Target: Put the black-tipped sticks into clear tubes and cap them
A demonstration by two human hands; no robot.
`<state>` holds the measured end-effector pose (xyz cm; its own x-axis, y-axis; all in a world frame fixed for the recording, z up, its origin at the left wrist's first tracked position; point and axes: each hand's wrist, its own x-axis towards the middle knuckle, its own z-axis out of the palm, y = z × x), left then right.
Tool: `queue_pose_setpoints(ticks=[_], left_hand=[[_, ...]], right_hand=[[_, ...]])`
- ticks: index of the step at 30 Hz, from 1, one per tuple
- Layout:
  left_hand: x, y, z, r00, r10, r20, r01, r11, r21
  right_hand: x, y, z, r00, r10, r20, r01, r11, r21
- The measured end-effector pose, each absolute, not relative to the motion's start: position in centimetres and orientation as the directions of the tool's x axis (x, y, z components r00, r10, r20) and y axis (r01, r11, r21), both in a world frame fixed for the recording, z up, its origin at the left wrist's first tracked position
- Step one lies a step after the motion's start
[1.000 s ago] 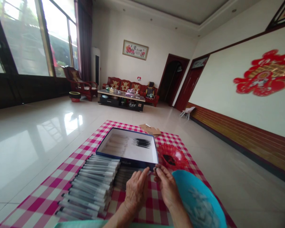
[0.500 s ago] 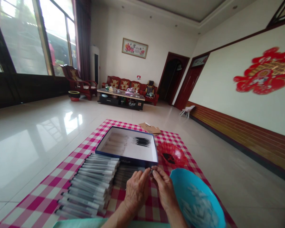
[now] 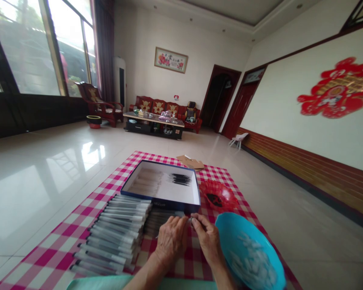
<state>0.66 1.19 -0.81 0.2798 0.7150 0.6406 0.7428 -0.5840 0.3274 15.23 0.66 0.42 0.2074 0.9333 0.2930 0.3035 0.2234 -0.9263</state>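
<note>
My left hand (image 3: 170, 241) and my right hand (image 3: 207, 239) meet fingertip to fingertip over the red checked cloth (image 3: 51, 257), just in front of the blue box. Both are closed in a pinch on a small thin item I cannot make out. Left of my hands lies a row of several clear-wrapped pens (image 3: 115, 235). A darker stack of pens (image 3: 157, 221) lies under my left fingers. The blue box (image 3: 163, 187) holds several loose pens, pale ones at left and black ones at the back.
A turquoise bowl (image 3: 248, 253) with white pieces sits by my right wrist. A red dish (image 3: 219, 195) stands right of the box, cardboard pieces (image 3: 191, 162) beyond it. Glossy tiled floor surrounds the cloth; a sofa and low table stand far back.
My hands have drawn closer together and slightly left, fingertips now touching. The view has shifted a little; nothing else has moved.
</note>
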Motion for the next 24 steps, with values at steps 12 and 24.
queue_pose_setpoints(ticks=[12, 24], left_hand=[[0.6, 1.5, -0.5, 0.279, 0.748, 0.602, 0.798, -0.529, 0.288], [0.8, 0.8, 0.9, 0.372, 0.759, 0.534, 0.764, -0.577, 0.288]], right_hand=[[15.3, 0.6, 0.0, 0.201, 0.961, 0.190, 0.153, 0.161, -0.975], [14.6, 0.1, 0.3, 0.155, 0.900, 0.407, 0.497, 0.285, -0.819]])
